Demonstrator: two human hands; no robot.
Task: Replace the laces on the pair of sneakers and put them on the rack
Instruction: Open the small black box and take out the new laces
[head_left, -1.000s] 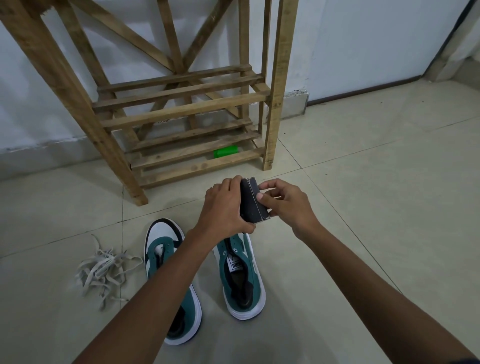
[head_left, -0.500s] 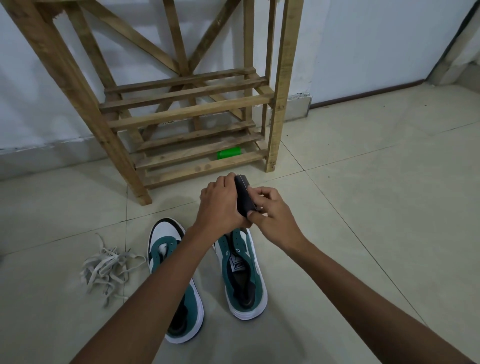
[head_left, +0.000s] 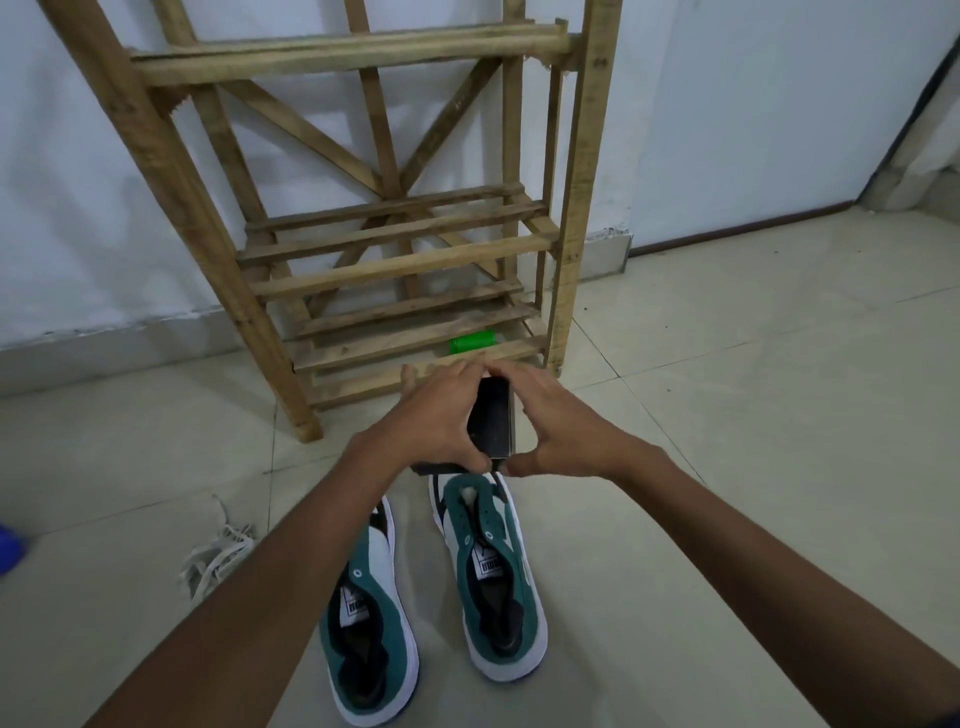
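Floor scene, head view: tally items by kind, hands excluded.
Sneakers: 2, left one, right one
Pile of loose white laces: 1
Small dark box held in both hands: 1
Wooden rack: 1
Green cylinder under the rack: 1
Total: 6

your two sneakers sit side by side on the floor, toes pointing toward the rack, both without laces. the left sneaker (head_left: 371, 644) is teal and white with a black inner lining; your forearm covers its toe. the right sneaker (head_left: 493, 577) matches it, its white tongue label showing and its eyelets empty. the old white laces (head_left: 215, 558) lie in a loose tangle on the floor to the left of the pair. the wooden rack (head_left: 363, 249) stands against the wall just beyond, its slatted shelves holding no shoes.
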